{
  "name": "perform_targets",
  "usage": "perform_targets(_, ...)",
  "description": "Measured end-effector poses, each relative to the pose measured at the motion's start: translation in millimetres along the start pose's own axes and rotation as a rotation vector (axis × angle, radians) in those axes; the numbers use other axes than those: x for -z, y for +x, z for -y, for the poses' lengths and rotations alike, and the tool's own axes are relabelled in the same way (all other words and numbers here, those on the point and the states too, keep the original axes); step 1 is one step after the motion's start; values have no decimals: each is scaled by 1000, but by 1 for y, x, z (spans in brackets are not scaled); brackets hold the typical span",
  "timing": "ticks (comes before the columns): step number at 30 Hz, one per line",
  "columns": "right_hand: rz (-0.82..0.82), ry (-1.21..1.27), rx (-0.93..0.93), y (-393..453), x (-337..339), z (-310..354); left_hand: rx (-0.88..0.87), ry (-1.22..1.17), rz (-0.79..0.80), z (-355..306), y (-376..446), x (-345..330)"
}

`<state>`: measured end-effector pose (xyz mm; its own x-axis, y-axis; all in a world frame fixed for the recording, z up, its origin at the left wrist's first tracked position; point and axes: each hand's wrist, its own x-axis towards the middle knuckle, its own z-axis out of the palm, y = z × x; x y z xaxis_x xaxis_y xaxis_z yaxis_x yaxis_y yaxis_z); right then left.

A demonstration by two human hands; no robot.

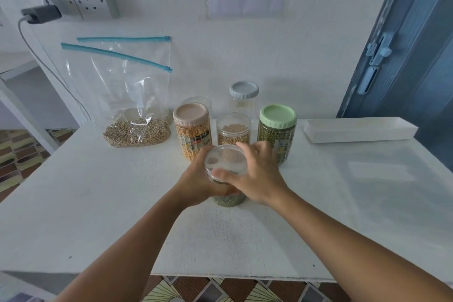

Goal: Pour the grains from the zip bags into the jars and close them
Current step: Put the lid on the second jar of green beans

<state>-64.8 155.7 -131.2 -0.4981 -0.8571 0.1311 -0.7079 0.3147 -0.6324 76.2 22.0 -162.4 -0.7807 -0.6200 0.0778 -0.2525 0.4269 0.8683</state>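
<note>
A small clear jar of green grains (229, 200) stands on the white table (122, 203) in front of me. My left hand (198, 182) grips its side. My right hand (257, 176) holds the clear lid (225, 160) on top of it, thumb and fingers curled round the rim. Behind it stand a pink-lidded jar of yellow grains (192, 130), a lidless jar of beige grains (233, 130), a green-lidded jar of green grains (277, 130) and an empty blue-lidded jar (244, 97). A zip bag with brown grains (132, 95) leans on the wall at the left.
A second clear zip bag stands behind the first. A long white box (360, 131) lies at the table's back right. A wall socket with a plugged charger (41, 14) and its cable is at the upper left. A blue door (404, 44) is at the right.
</note>
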Motion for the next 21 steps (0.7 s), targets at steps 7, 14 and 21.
perform_targets(7, -641, -274, 147, 23, 42, -35, 40, 2, 29, -13, 10, -20)
perform_targets(14, -302, -309, 15, 44, 65, -57, 22, -7, 30, -22, 16, -31)
perform_targets(21, -286, -273, 30, 59, 72, -69, 24, -9, 47, -34, 25, -45)
